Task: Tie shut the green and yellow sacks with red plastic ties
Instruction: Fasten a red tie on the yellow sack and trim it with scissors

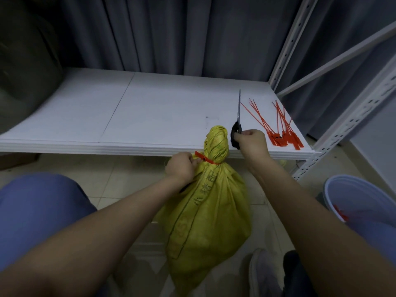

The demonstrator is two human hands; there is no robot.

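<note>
One yellow sack (205, 221) stands on the floor just in front of the white shelf (107, 116), its neck cinched by a red tie (204, 159). Your left hand (181, 168) pinches the tie's flat end beside the neck, fingers curled tight. Your right hand (251, 142) grips the black handles of the scissors (235, 129) at the shelf's front edge, blades together and pointing toward the shelf's back. Spare ties (282, 131) lie heaped on the shelf's right end. A pale bucket (360, 196) sits on the floor right of the shelf.
</note>
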